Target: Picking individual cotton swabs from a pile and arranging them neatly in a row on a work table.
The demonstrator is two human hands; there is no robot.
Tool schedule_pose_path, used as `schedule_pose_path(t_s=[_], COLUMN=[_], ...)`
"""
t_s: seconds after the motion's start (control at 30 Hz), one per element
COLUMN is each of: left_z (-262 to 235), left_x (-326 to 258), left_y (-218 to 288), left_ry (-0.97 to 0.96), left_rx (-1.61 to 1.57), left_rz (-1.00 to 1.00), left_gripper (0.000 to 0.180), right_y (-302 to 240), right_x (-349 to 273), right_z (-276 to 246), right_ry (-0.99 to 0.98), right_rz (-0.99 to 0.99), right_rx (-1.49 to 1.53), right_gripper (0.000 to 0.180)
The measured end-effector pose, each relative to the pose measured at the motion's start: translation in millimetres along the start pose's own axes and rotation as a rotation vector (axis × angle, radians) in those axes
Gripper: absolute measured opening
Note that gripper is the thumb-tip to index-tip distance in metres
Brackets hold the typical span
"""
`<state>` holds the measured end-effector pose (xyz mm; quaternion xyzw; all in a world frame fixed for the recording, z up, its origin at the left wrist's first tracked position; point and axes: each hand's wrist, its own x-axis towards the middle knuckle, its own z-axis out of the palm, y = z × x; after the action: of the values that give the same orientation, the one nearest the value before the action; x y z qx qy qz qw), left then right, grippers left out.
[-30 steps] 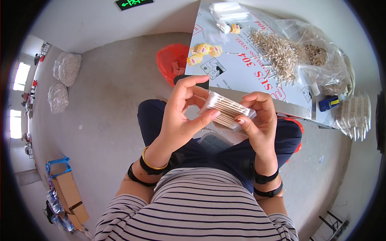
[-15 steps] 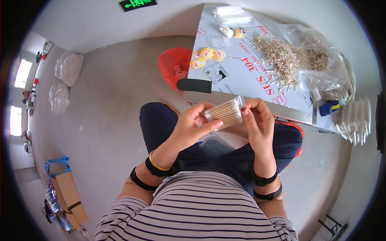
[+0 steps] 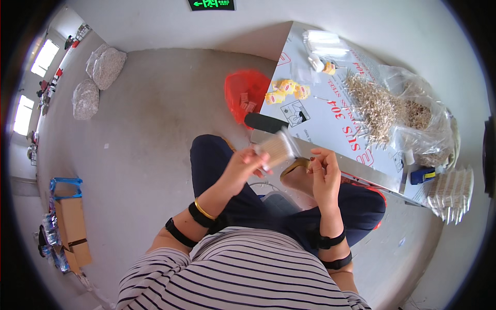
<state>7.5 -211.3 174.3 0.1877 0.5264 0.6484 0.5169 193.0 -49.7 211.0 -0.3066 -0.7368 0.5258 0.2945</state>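
My left hand (image 3: pixel 242 168) grips a small clear bag of cotton swabs (image 3: pixel 276 150), which is tilted and smeared by motion. The swabs lie side by side in it. Just right of the bag, and apart from it, my right hand (image 3: pixel 325 178) is raised with its thumb and fingers closed together; whether anything small is between them I cannot make out. Beyond my hands is the metal-topped table (image 3: pixel 330 129), where a heap of loose cotton swabs (image 3: pixel 369 108) spills from a large clear plastic bag (image 3: pixel 436 119).
Yellow wrapped pieces (image 3: pixel 287 90) and clear empty bags (image 3: pixel 326 44) are on the table. A dark strip (image 3: pixel 266 123) overhangs its left edge, near a red plastic bag (image 3: pixel 243 90). Filled swab packs (image 3: pixel 450 191) stand at the right, beside a blue-and-yellow object (image 3: pixel 423 175).
My right hand has let go of the bag's end and is now apart from it. The left hand has moved slightly left and down with the bag. The whole view has shifted.
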Motion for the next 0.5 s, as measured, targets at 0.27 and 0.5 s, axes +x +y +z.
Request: schedule_pose_path(t_s=[0.27,0.5], left_z=[-90,-97], left_x=[114,158], left_y=[39,13], left_ry=[0.37,0.409], left_rx=[0.012,-0.056], left_rz=[0.138,-0.028], left_gripper=[0.052,0.076], right_y=[12,46], right_x=[2,13], right_z=[-2,-9], right_ry=[-0.067,-0.082], right_rz=[0.009,0.09], right_rx=[-0.02,-0.048], right_gripper=[0.007,0.009])
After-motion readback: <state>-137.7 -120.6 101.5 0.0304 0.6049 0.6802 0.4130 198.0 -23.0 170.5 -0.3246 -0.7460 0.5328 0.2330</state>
